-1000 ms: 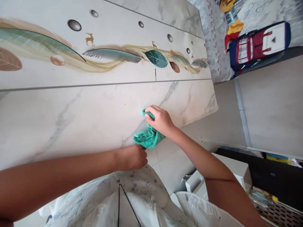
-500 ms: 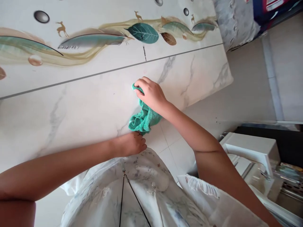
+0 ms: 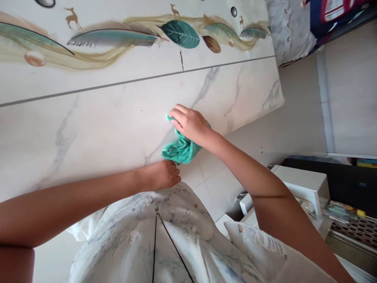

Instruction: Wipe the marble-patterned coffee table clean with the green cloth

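A long white bench (image 3: 88, 129) with grey marble veining fills most of the view. A thin grey line (image 3: 118, 83) runs along its length. Beyond the line is a printed band (image 3: 181, 34) of teal and brown leaves, feathers and small gold deer. A crumpled green cloth (image 3: 179, 149) lies near the front edge, pressed down by the right hand (image 3: 191, 125).

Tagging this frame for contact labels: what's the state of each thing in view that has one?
white marble-look panel with leaf print: grey seam line across it, cloth against it.
green terry cloth: bunched, pressed on the panel.
right hand: fingers closed on the cloth.
left hand: fingers curled, at the panel's edge just below the cloth.
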`<action>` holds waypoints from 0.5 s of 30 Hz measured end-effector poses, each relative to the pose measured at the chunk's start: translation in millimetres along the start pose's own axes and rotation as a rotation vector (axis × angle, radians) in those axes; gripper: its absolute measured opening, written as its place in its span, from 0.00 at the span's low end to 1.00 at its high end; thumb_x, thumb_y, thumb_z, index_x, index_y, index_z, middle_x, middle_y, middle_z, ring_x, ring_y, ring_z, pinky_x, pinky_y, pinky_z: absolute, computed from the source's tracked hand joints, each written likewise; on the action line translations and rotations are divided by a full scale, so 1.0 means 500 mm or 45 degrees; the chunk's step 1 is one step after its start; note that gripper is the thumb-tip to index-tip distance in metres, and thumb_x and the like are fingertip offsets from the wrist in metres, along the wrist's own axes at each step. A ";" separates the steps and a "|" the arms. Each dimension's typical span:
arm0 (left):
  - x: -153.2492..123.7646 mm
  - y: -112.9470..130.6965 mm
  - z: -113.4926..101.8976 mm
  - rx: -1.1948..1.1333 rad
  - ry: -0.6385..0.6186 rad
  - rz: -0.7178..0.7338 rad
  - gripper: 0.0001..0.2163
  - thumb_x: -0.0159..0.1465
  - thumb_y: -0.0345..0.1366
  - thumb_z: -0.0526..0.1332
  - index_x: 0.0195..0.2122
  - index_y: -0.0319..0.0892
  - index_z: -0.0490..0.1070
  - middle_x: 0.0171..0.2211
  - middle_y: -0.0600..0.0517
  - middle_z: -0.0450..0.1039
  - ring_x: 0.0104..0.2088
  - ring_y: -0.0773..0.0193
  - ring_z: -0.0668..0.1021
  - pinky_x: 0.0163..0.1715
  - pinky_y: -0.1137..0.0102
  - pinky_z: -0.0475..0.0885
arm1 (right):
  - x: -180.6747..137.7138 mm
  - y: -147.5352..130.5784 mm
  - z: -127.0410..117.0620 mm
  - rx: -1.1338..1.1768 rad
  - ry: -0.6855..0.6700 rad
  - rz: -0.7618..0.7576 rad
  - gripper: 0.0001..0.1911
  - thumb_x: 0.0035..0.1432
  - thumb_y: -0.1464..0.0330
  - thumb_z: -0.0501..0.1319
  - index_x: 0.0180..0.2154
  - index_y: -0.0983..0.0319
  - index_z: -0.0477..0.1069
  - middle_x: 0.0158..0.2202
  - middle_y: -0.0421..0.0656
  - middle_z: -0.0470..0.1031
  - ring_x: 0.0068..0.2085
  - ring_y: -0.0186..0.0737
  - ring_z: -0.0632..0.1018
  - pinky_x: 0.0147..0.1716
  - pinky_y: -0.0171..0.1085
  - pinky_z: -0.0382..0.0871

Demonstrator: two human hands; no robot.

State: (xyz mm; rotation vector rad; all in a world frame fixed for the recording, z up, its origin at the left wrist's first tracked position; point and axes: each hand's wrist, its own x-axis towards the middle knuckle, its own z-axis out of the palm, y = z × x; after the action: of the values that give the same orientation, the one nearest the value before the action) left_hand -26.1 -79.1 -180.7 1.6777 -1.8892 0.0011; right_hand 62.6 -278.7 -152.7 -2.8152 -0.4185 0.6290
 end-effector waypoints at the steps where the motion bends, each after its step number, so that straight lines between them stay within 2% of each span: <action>1: 0.000 0.000 0.000 -0.002 0.001 0.006 0.10 0.62 0.21 0.60 0.27 0.41 0.67 0.24 0.51 0.67 0.27 0.60 0.71 0.29 0.65 0.59 | -0.003 0.000 0.001 -0.002 -0.004 -0.006 0.09 0.68 0.74 0.53 0.44 0.63 0.72 0.44 0.46 0.72 0.36 0.36 0.71 0.35 0.35 0.61; 5: -0.003 -0.001 0.004 -0.016 0.005 0.010 0.09 0.63 0.21 0.59 0.28 0.40 0.68 0.24 0.50 0.68 0.28 0.60 0.71 0.31 0.65 0.60 | 0.002 0.003 0.006 0.008 0.082 0.008 0.09 0.69 0.74 0.53 0.45 0.62 0.71 0.45 0.46 0.71 0.38 0.38 0.72 0.37 0.35 0.62; 11: -0.003 0.001 0.010 -0.003 -0.080 0.041 0.08 0.61 0.21 0.61 0.29 0.41 0.69 0.25 0.50 0.69 0.28 0.59 0.72 0.29 0.64 0.59 | -0.004 -0.004 0.008 0.064 0.020 -0.016 0.08 0.68 0.74 0.54 0.44 0.63 0.72 0.44 0.46 0.72 0.38 0.39 0.73 0.37 0.36 0.62; 15: -0.004 0.001 0.011 0.000 -0.005 -0.001 0.09 0.63 0.22 0.59 0.28 0.41 0.68 0.25 0.49 0.68 0.28 0.60 0.71 0.29 0.64 0.58 | -0.006 -0.016 0.016 0.050 0.106 0.038 0.09 0.69 0.74 0.53 0.44 0.63 0.72 0.45 0.46 0.72 0.39 0.38 0.73 0.37 0.35 0.62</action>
State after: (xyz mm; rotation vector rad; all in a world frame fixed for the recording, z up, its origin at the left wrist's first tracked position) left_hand -29.0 -79.1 -185.7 1.6799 -1.8909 -0.0021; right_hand 54.5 -271.0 -156.1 -2.8032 -0.3454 0.5174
